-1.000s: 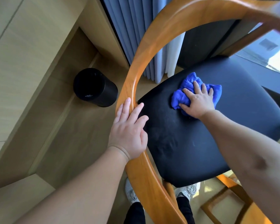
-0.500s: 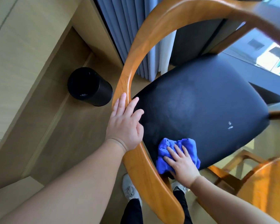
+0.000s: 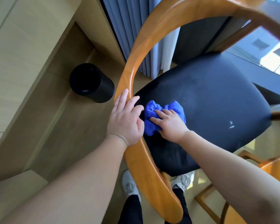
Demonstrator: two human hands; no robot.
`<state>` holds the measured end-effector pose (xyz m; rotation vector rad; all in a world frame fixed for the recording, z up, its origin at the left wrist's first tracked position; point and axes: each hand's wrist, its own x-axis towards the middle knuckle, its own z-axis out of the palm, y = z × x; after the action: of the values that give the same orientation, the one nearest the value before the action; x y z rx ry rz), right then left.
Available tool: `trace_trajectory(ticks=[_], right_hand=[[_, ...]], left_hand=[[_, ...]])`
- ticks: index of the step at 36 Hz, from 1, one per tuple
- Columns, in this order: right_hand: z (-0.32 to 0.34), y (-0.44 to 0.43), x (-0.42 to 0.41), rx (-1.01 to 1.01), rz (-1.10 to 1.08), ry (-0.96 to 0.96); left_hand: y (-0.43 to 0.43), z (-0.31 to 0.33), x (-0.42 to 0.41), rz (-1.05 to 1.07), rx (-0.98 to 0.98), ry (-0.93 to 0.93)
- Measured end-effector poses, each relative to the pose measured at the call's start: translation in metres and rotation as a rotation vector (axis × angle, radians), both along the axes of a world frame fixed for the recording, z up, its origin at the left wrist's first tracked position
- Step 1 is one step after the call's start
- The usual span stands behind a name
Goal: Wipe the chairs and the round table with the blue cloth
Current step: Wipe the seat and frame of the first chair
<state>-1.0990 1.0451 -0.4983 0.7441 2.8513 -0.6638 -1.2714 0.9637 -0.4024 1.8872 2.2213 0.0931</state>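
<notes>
A wooden chair with a curved orange-brown back rail (image 3: pixel 136 59) and a black padded seat (image 3: pixel 208 97) fills the middle of the view. The bunched blue cloth (image 3: pixel 153 110) lies on the seat's left part, close to the rail. My right hand (image 3: pixel 170 123) presses down on the cloth with its fingers spread flat over it. My left hand (image 3: pixel 124 120) rests on the back rail, fingers straight along the wood. A small white mark (image 3: pixel 231 124) shows on the seat's right side.
A black cylindrical bin (image 3: pixel 90 84) stands on the wooden floor left of the chair. Blue-grey and white curtains (image 3: pixel 128 29) hang behind it. A second wooden chair (image 3: pixel 273 165) shows at the lower right. My feet in light shoes (image 3: pixel 129 183) are under the rail.
My right hand slid the blue cloth from the seat's far side to its near edge, then up to the left part beside my left hand. My left hand stayed on the rail.
</notes>
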Motion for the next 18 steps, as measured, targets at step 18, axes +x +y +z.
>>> trace_trajectory(ticks=[18], right_hand=[[-0.024, -0.065, 0.054, 0.0, 0.161, -0.327]], left_hand=[[0.0, -0.001, -0.001, -0.027, 0.019, 0.021]])
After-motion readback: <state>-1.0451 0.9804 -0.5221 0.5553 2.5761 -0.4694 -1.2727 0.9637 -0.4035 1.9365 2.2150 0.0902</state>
